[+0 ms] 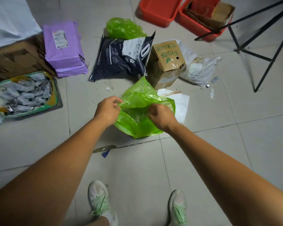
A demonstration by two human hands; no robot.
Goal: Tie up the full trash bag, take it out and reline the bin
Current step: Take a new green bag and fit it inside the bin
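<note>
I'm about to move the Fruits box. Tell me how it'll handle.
The Fruits box probably holds its shape: its cardboard walls look stiff. It leans tilted on the floor, so a push may tip it. Weight cannot be told.

The cardboard box (167, 62) right of centre reads "Fruits" in green. The dark bag (121, 59) beside it carries Chinese characters and paw prints; the purple parcel's label (60, 38) is illegible.
</note>
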